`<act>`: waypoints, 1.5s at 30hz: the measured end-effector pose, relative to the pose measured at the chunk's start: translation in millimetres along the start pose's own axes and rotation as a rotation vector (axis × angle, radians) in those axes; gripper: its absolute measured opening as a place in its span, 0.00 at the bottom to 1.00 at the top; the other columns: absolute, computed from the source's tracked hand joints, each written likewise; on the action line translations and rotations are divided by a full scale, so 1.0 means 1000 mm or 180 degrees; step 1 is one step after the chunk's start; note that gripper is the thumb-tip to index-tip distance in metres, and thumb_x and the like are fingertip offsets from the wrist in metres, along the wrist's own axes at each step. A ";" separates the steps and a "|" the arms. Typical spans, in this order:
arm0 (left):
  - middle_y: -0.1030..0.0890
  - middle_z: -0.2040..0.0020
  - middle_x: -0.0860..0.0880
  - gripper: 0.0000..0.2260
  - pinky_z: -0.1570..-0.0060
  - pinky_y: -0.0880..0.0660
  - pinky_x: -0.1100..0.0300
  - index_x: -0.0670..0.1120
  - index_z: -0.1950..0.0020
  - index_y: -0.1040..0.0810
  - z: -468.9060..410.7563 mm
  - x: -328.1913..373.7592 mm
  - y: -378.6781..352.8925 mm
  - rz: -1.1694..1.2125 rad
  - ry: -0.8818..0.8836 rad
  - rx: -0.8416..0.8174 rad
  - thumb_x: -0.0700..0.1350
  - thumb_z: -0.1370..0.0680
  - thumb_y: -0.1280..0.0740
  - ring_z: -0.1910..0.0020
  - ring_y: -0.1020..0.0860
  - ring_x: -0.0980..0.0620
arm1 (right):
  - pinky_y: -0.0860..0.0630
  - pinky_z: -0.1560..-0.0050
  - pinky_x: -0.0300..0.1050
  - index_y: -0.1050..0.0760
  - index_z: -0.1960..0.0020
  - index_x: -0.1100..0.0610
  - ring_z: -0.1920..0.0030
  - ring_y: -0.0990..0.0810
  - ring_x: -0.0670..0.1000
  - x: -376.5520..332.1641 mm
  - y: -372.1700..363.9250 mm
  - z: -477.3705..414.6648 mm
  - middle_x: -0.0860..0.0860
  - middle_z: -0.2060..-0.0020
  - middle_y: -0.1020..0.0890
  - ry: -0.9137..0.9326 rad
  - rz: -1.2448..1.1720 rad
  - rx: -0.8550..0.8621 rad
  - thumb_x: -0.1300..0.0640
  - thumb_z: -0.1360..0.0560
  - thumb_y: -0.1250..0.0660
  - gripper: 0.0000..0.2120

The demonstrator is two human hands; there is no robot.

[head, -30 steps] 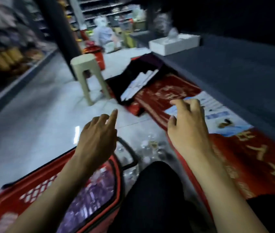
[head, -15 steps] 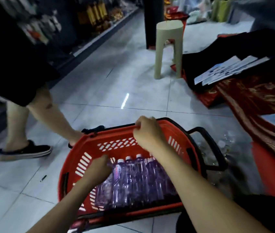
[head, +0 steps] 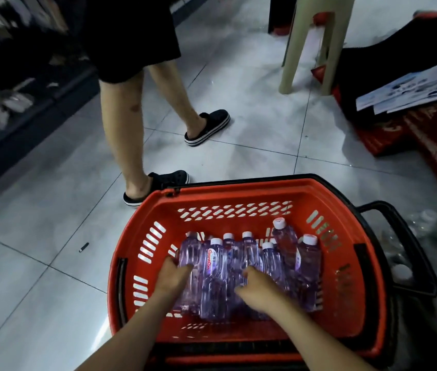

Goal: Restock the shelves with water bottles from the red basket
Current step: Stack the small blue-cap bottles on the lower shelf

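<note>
**A:** What has changed in the last half second?

**B:** The right hand (head: pixel 258 286) has left the far rim of the red basket (head: pixel 238 187) and dropped in among the water bottles (head: pixel 249 261). The left hand (head: pixel 170 275), already reaching in then, is on them too. A second ago both hands were out over the floor (head: pixel 252 121), with the basket off to the lower left.

**A:** Are they gripping anything?

**B:** The left hand pinches the leftmost bottle (head: pixel 189 251), fingers on its outer side and thumb across its front. The right hand's fingers curl down between the middle bottles, but I cannot tell whether they have closed round one.

**A:** Where do the bottles sit?

**B:** They are packed toward the basket's near wall, caps pointing at the far wall, with two propped higher near the right wall. None has been lifted out.

**A:** So what does that mean for restocking?

**B:** I judge this to be the start of a pick, with the carry to the shelf to follow.

**A:** Any hazard?

**B:** A passer-by (head: pixel 129 116) has walked further along the aisle and now steps just beyond the basket's far left corner.
</note>
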State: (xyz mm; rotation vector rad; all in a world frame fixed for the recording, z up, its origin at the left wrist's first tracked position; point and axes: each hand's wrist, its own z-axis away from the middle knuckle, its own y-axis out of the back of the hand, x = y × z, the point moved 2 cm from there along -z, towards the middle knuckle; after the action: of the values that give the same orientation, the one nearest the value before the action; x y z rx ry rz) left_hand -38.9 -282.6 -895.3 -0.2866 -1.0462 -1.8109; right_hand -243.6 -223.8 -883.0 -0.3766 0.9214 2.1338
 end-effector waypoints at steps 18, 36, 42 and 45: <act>0.15 0.54 0.37 0.16 0.68 0.19 0.50 0.34 0.37 0.25 -0.009 -0.008 -0.007 0.1230 0.1096 -0.0870 0.40 0.23 0.32 0.59 0.15 0.41 | 0.24 0.39 0.52 0.57 0.21 0.50 0.40 0.24 0.52 -0.023 -0.042 -0.036 0.52 0.25 0.36 -0.0336 -0.1258 -0.0494 0.46 0.31 0.26 0.51; 0.18 0.47 0.36 0.24 0.60 0.19 0.41 0.44 0.37 0.35 0.031 0.012 -0.009 0.1731 0.0587 -0.1698 0.27 0.28 0.33 0.56 0.17 0.38 | 0.27 0.48 0.45 0.37 0.27 0.52 0.47 0.25 0.48 -0.011 -0.020 -0.021 0.48 0.42 0.24 -0.0501 -0.2110 -0.0617 0.58 0.23 0.31 0.28; 0.19 0.41 0.37 0.29 0.37 0.29 0.33 0.46 0.33 0.31 0.054 0.039 -0.011 0.1613 -0.0027 -0.1934 0.26 0.30 0.32 0.41 0.21 0.35 | 0.32 0.43 0.51 0.28 0.44 0.47 0.51 0.24 0.45 -0.012 0.023 0.006 0.44 0.50 0.21 -0.0473 -0.2729 -0.0448 0.63 0.23 0.33 0.14; 0.20 0.39 0.38 0.25 0.34 0.31 0.35 0.43 0.34 0.28 0.070 0.078 -0.006 0.1662 -0.0492 -0.2128 0.31 0.29 0.31 0.39 0.22 0.37 | 0.34 0.34 0.55 0.37 0.26 0.48 0.38 0.25 0.51 -0.018 0.062 0.022 0.47 0.35 0.25 -0.0178 -0.2935 -0.0280 0.63 0.23 0.32 0.30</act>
State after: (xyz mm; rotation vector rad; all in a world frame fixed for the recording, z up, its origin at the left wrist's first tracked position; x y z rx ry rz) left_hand -99.6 -278.0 -809.8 -1.0157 -0.3689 -1.6089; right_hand -276.8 -245.0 -827.6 -0.6337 0.4681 1.3209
